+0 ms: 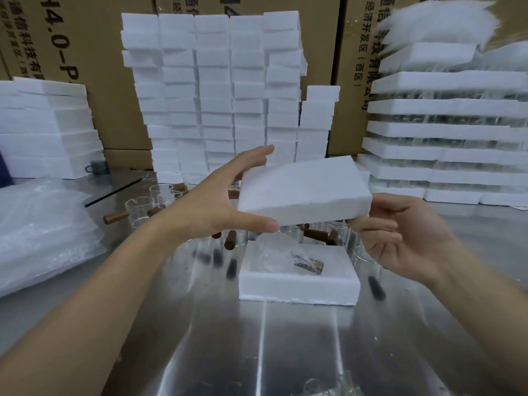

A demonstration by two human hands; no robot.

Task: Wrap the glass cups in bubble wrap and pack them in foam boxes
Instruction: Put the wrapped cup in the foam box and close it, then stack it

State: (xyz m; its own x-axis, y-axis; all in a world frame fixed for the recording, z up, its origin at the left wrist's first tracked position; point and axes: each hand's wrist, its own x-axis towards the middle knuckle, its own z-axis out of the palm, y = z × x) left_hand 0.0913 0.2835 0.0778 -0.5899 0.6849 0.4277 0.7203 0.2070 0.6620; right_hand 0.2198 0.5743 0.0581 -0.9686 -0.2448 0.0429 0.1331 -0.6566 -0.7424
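Head view: rough-edged white foam lid (305,190) over foam box (297,287)

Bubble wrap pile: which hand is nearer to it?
Left. The left hand grips the foam lid at its left edge, right of the bubble wrap pile; the right hand holds its right end, farther off.

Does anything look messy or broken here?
Yes. The foam lid held above the table has a ragged, crumbly front edge. Behind it, the tall foam stack is crooked, with blocks jutting out unevenly.

left hand (217,204), right hand (408,238) around foam lid (305,190)
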